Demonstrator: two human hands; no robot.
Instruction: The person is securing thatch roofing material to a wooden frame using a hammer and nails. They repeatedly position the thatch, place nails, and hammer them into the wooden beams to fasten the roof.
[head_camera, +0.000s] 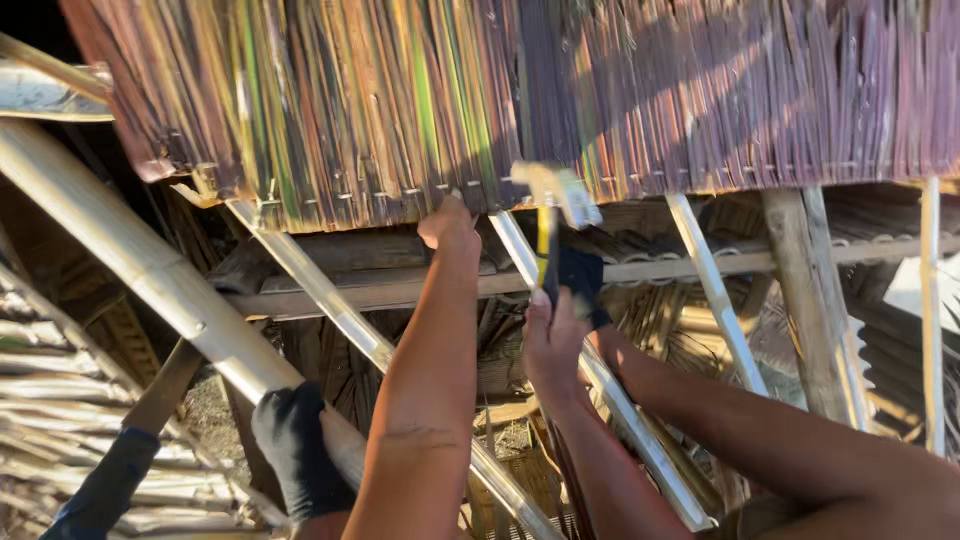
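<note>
head view | hammer (556, 215) up at the lower edge of the thatch panel (520, 100), right hand (553, 335) wrapped around its handle | left hand (449, 225) pinched closed at that edge, steadying the spot | bamboo poles (150, 265) slant below, tight room between them | gloved hand (295, 445) of another person grips a pole
</note>
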